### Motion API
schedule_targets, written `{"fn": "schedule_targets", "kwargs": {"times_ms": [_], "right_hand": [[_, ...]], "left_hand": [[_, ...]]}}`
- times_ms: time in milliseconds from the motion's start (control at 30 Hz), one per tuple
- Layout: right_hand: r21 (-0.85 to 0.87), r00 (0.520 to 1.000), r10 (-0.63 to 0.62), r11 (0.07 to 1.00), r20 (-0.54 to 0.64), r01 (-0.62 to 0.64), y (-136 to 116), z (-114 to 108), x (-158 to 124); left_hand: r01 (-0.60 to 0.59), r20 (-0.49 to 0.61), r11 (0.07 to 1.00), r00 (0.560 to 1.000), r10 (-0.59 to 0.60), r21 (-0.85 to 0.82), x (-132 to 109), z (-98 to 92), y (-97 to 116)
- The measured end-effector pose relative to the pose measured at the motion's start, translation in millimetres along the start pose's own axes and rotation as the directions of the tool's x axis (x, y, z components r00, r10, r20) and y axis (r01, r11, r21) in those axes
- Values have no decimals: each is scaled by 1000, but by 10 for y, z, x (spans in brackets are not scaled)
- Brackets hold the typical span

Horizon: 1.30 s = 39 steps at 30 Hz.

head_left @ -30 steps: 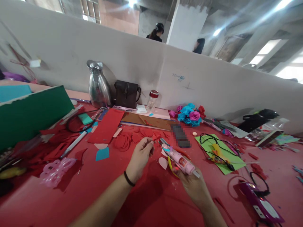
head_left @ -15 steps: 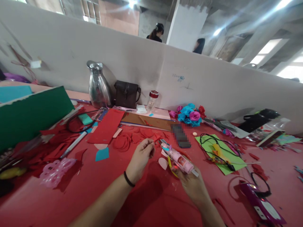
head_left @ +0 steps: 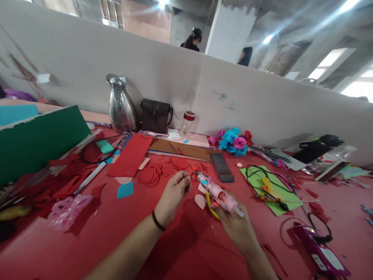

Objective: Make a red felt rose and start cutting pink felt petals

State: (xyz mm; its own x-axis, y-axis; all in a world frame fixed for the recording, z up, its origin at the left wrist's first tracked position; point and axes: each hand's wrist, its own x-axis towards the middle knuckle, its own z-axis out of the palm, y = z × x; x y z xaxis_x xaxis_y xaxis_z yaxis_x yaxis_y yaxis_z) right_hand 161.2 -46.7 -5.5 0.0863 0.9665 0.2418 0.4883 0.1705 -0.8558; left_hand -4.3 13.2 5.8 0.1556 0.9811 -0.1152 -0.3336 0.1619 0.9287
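Note:
My right hand (head_left: 237, 225) is wrapped round a pink hot glue gun (head_left: 220, 195), with a clear glue stick end poking out of its back. The gun's tip points up and left, close to the fingers of my left hand (head_left: 174, 196). Thumb and fingertips of that hand are pinched together; what they hold, perhaps a small red scrap, is too small to tell. Beneath the gun lies a pale pink paper petal (head_left: 200, 201). Just beyond my left hand, red paper circles (head_left: 149, 175) are spread on the red table (head_left: 122, 233).
At the back stand a metal jug (head_left: 121, 105), a dark bag (head_left: 155, 116) and a glass bottle (head_left: 187, 124). Paper flowers (head_left: 234, 142) and a phone (head_left: 222, 167) lie ahead. Rightward are green paper (head_left: 279, 208) with a black cord and a purple power strip (head_left: 322, 251).

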Motion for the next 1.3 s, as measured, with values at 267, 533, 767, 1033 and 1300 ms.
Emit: {"fn": "schedule_targets", "kwargs": {"times_ms": [267,533,767,1033,1300], "right_hand": [[-146,996,-66,988,-52,58,-52,-169,-89],[-572,984,-28,817,-174,-77,652,-990,-176],[-872,968,-17,440,-249,-216,1054,-1088,-311],[-167,977,-203,963,67,211,-184,123,276],[206,994,-101,973,-30,105,-16,501,361]], "left_hand": [[22,-5,999,1000,-22,-32,8,-20,-8],[-110,38,980,992,118,-164,23,-46,-16],[-178,43,972,981,187,-155,51,-67,-63],[-112,90,989,989,121,-95,60,-45,-139],[-83,170,996,982,87,-35,8,-13,-112]]}}
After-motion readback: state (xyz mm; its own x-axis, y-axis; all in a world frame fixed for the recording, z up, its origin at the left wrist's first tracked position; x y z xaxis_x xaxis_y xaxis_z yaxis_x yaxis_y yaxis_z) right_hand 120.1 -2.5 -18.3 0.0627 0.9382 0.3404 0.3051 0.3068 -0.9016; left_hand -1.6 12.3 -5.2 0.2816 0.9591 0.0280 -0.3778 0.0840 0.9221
